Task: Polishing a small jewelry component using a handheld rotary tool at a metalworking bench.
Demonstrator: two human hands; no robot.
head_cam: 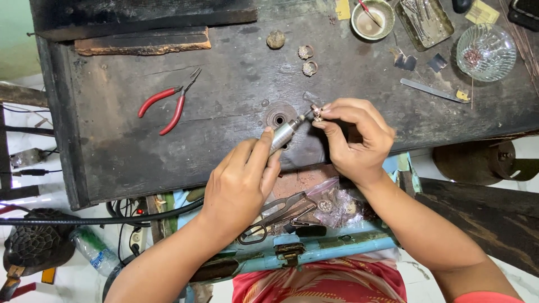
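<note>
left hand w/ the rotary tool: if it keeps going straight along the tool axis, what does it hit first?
The left hand aims the rotary handpiece up and right; its tip already meets the small ring pinched in the right hand, so probably that ring, then the fingers.

A slim silver rotary handpiece [284,133] is held in the left hand [242,180], tilted so that its thin bit points up and to the right. The metal barrel is gripped between thumb and fingers near its rear end, and its front part is left bare. A small ring-like metal piece [318,113], pale and pinkish, is pinched between the thumb and fingertips of the right hand [357,141]. The bit's tip is set against this piece, or just beside it; contact cannot be told. Both are held just above the dark worn workbench [168,157], near a round hole in its top.
</note>
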